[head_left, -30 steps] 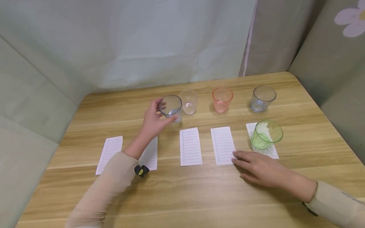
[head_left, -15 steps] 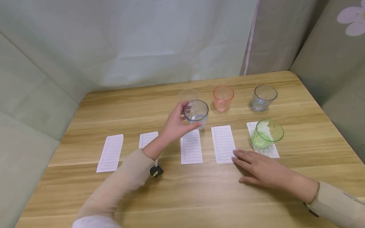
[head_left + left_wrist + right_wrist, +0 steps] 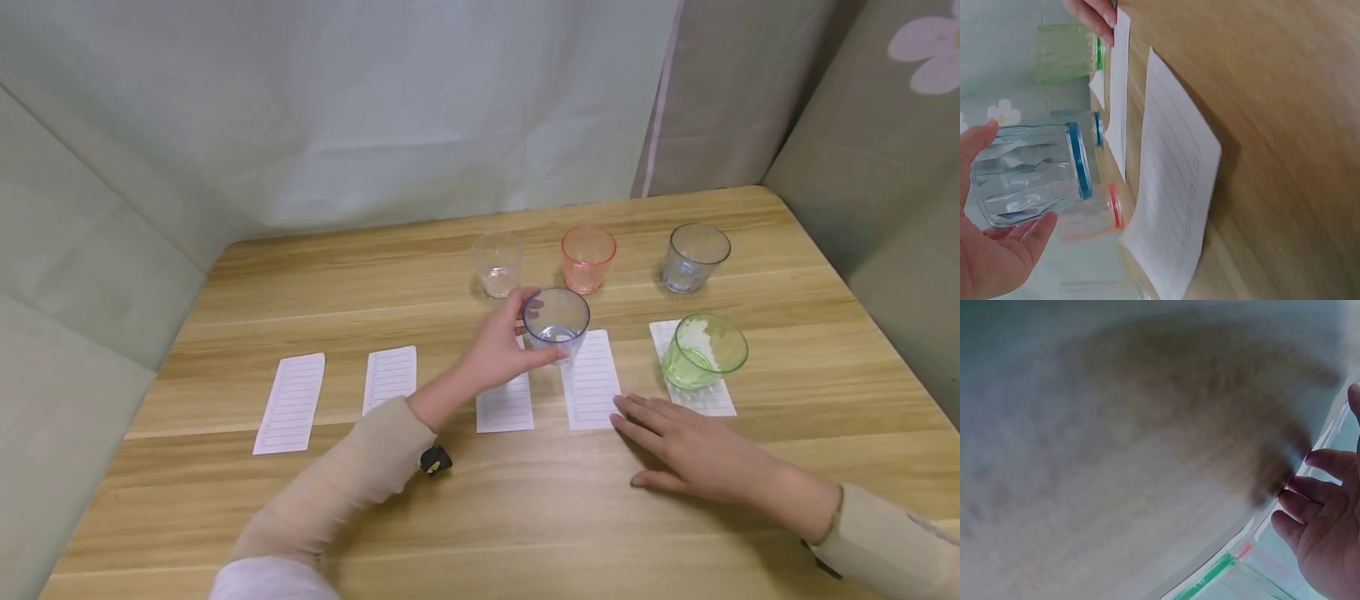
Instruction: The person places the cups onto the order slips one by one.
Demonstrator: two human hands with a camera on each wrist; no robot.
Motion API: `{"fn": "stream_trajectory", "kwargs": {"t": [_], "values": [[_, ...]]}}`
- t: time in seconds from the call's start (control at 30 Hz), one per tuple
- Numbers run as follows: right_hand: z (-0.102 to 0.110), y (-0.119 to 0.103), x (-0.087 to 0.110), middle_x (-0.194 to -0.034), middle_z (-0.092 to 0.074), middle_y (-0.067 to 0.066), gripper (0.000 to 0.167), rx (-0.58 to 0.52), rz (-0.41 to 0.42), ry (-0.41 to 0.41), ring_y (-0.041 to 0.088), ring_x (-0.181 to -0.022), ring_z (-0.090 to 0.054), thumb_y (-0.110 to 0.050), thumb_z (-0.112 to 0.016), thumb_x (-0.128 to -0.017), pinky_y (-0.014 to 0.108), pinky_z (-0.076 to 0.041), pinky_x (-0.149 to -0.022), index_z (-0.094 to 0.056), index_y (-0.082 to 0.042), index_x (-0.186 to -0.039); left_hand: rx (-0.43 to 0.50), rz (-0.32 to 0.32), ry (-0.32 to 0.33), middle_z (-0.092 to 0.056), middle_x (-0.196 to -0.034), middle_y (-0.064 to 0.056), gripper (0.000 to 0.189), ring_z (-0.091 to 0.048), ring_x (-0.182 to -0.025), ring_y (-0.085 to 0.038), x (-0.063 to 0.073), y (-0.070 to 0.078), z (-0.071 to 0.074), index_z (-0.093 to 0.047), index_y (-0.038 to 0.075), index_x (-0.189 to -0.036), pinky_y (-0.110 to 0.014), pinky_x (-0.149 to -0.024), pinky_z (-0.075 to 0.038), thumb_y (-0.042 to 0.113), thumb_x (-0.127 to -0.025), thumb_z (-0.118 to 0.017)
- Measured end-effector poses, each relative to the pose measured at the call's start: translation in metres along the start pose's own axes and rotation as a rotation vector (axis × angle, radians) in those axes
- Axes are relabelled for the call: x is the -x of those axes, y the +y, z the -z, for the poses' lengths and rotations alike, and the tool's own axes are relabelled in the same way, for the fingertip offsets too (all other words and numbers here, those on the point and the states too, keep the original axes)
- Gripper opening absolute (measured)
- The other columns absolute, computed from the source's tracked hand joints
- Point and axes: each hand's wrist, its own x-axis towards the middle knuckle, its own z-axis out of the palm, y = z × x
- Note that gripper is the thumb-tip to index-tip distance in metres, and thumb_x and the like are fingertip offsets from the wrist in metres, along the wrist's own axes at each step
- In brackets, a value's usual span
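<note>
My left hand grips a clear bluish tumbler round its side, thumb in front and fingers behind. In the left wrist view the tumbler is off the table, its thick blue base clear of the wood. It overlaps the top of a ruled paper slip in the head view. My right hand rests palm down with its fingers spread, fingertips at the lower right corner of that slip. Just beyond the right hand, a green tumbler stands on another ruled slip.
Along the back stand a colourless tumbler, a red tumbler and a grey-blue tumbler. More ruled slips lie to the left: one at far left, a second slip and a third slip. Curtains hang behind the table.
My left hand has carried the bluish tumbler rightward and nearer, from beside the colourless tumbler to over the slip by my right hand. The right hand has stayed in place.
</note>
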Motion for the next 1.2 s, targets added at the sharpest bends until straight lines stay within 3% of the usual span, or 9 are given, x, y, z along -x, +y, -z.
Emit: {"fn": "stream_trajectory", "kwargs": {"t": [0.3, 0.47, 0.7, 1.2], "values": [[-0.001, 0.0, -0.001, -0.139, -0.052, 0.014, 0.067, 0.016, 0.011, 0.022, 0.031, -0.124, -0.052, -0.054, -0.059, -0.087, 0.045, -0.045, -0.096, -0.055, -0.005, -0.132, 0.027, -0.028, -0.1, -0.05, -0.133, -0.018, 0.083, -0.051, -0.123, -0.028, -0.001, 0.003, -0.019, -0.036, -0.003, -0.139, -0.032, -0.098, -0.049, 0.017, -0.073, -0.083], [0.0, 0.0, -0.002, -0.138, -0.052, 0.015, 0.067, 0.012, 0.004, 0.014, 0.032, -0.123, -0.052, -0.052, -0.062, -0.086, 0.046, -0.046, -0.096, -0.055, -0.005, -0.132, -0.026, -0.053, -0.151, -0.05, -0.133, -0.015, 0.083, -0.052, -0.121, -0.024, -0.002, 0.004, -0.028, -0.036, -0.003, -0.138, -0.025, -0.096, -0.049, 0.018, -0.073, -0.083], [0.0, -0.001, -0.001, -0.137, -0.053, 0.015, 0.067, 0.021, 0.009, 0.021, 0.032, -0.122, -0.053, -0.052, -0.063, -0.085, 0.046, -0.047, -0.095, -0.056, -0.004, -0.131, -0.065, -0.059, -0.197, -0.05, -0.133, -0.015, 0.082, -0.051, -0.121, -0.024, -0.003, 0.001, -0.036, -0.037, -0.002, -0.138, -0.025, -0.094, -0.05, 0.02, -0.073, -0.083], [-0.002, 0.0, -0.002, -0.136, -0.053, 0.016, 0.067, 0.016, 0.005, 0.022, 0.032, -0.121, -0.054, -0.051, -0.063, -0.085, 0.046, -0.048, -0.095, -0.056, -0.003, -0.131, -0.148, -0.07, -0.205, -0.048, -0.135, -0.013, 0.084, -0.049, -0.123, -0.023, 0.0, 0.002, -0.038, -0.035, 0.002, -0.14, -0.03, -0.1, -0.046, 0.026, -0.074, -0.082]]}}
